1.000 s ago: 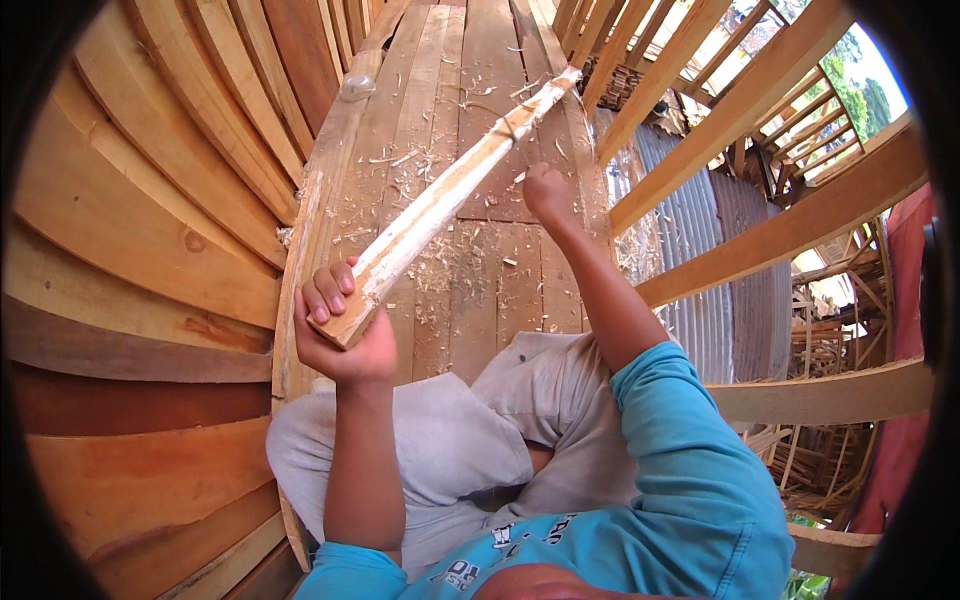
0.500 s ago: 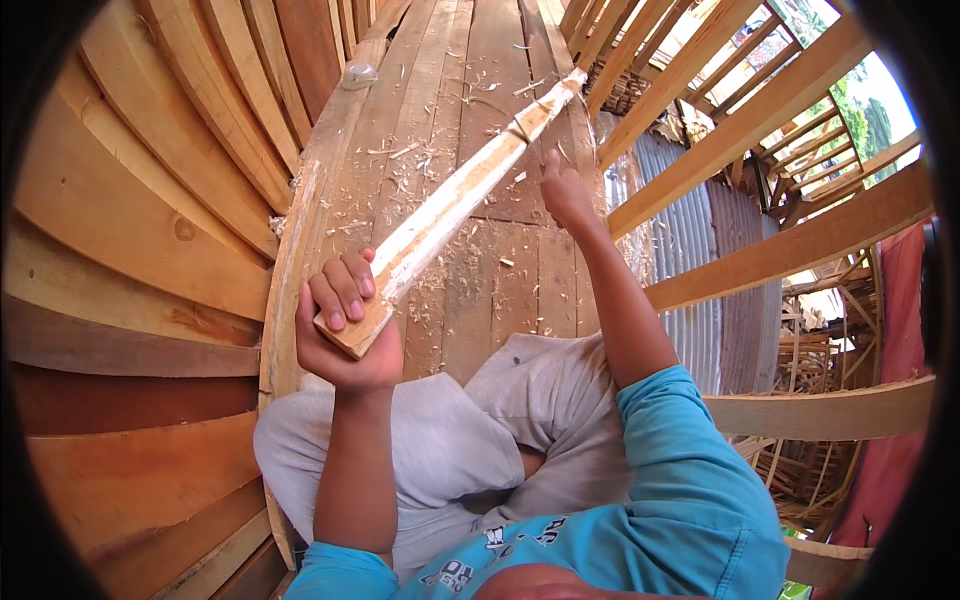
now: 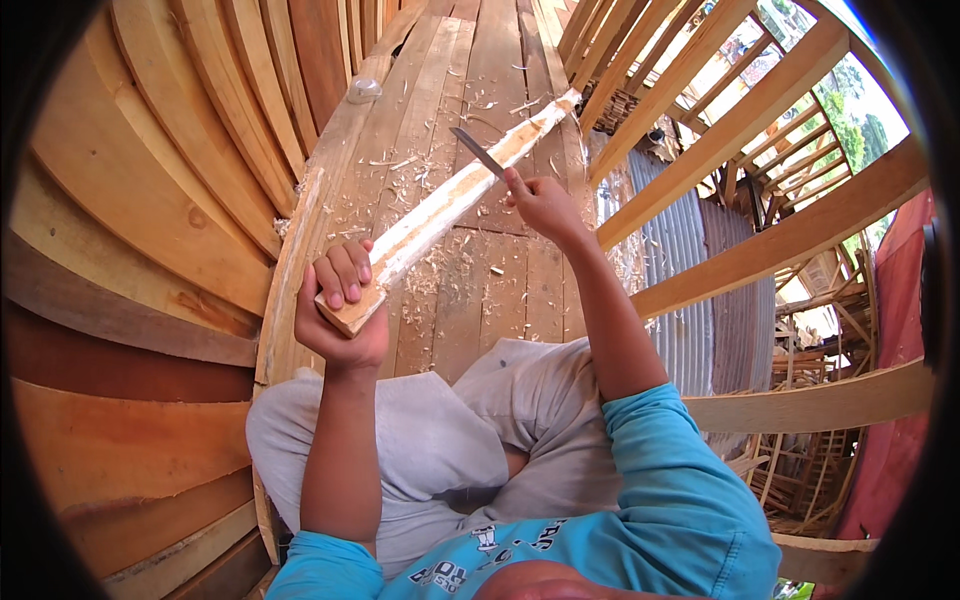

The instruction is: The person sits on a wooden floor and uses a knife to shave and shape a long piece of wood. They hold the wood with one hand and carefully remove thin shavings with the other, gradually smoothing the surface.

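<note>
Left hand: the left hand [image 3: 340,315] is closed in a fist round the near, squared end of a long pale wooden stick with freshly shaved faces [image 3: 450,200], fingers curled over the top and thumb underneath.
Why held so: as a judgement, the firm fist at the butt end steadies the stick and raises it at a slant, so its length runs up and away from the hand toward the far planks.
Right hand: the right hand [image 3: 545,205] is closed round the handle of a narrow grey-bladed knife [image 3: 480,152], just beyond the middle of the stick and on its right side.
Blade: it points up and to the left from the right hand, lying across the stick; probably set at a shallow angle for paring.
Stick's far end: well beyond both hands, it appears to rest on the brown wooden plank floor [image 3: 480,290], though actual contact is hard to make out.
Below the hands: pale wood shavings [image 3: 440,275] lie scattered over the planks, thickest under the stick.
Nearer than the hands: grey-clad knees [image 3: 420,430] and a bright blue sleeve [image 3: 670,480].
Hidden: the knife handle is wholly inside the right fist, and the left palm is covered by the stick.
Hard to make out: a small round pale object [image 3: 362,90] on the planks far beyond the left hand cannot be identified.
</note>
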The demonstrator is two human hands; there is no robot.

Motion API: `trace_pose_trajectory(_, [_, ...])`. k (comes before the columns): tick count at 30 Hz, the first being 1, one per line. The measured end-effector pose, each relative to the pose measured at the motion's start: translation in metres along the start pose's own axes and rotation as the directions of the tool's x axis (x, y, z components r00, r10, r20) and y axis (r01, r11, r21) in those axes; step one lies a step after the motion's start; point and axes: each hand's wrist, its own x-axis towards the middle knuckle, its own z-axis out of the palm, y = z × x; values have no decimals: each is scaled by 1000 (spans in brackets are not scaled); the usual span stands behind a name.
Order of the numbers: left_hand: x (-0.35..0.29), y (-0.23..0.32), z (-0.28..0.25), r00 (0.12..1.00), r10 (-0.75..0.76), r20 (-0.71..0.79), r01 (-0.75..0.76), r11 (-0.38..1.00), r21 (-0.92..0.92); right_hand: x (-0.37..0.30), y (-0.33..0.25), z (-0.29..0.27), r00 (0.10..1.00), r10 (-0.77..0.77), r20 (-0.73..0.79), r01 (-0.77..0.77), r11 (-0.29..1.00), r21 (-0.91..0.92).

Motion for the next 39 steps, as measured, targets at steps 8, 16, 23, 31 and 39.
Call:
trace_pose_trajectory(8, [2,-3,-4,998,-7,67,7,1000,-12,1,-3,-2,964,71,-255,-119,977,-179])
trace_pose_trajectory(16, [-1,-8,-6,999,4,47,-3,1000,-22,11,15,19,924,96,-370,-117,993,-34])
trace_pose_trajectory(23, [-1,-6,-21,993,18,-114,-40,981,-192,-3,2,38,944,93,-316,-59,992,115])
trace_pose_trajectory(31, [-2,-8,-25,978,-18,-209,-37,966,-256,11,5,47,951,38,-305,-32,999,24])
trace_pose_trajectory(39, [0,-6,-34,991,-3,-137,-30,971,-238,-16,-24,44,958,-63,-278,41,996,-84])
